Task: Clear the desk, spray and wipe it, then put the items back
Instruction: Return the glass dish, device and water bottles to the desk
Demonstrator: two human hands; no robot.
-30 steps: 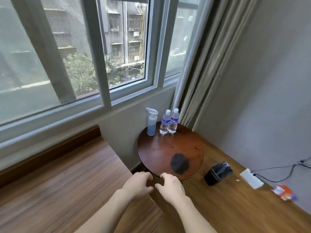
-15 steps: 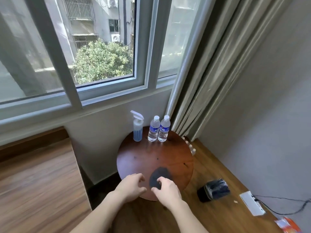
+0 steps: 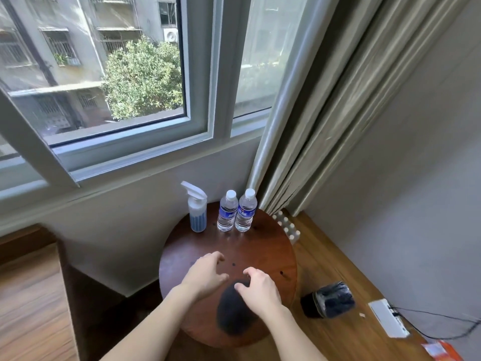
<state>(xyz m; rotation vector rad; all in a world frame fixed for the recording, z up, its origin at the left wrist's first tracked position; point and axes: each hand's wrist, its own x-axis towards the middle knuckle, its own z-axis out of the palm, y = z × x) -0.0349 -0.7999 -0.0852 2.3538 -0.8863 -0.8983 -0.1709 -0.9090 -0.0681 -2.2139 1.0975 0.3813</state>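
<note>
Neither hand is gripping anything yet: the left hand is hovering over the table with its fingers loosely curled and holding nothing, and the right hand is hanging just beside it, fingers bent down over the near-side cloth; whether the fingertips are touching the cloth I cannot tell. That dark cloth is lying in a lump near the table's front edge, partly under the right hand. By my reckoning the job is only beginning, since everything is sitting on the table and no part of the wood is looking wet or wiped. So clearing, spraying, wiping and putting back are all waiting to be done. Counting what is on the table: one spray bottle with blue liquid standing at the back edge by the wall, two water bottles standing upright and touching each other just right of the sprayer, and one cloth. On the floor to the right of the table one small black bin is lying on its side, and beyond it one white power strip is trailing its cord.
</note>
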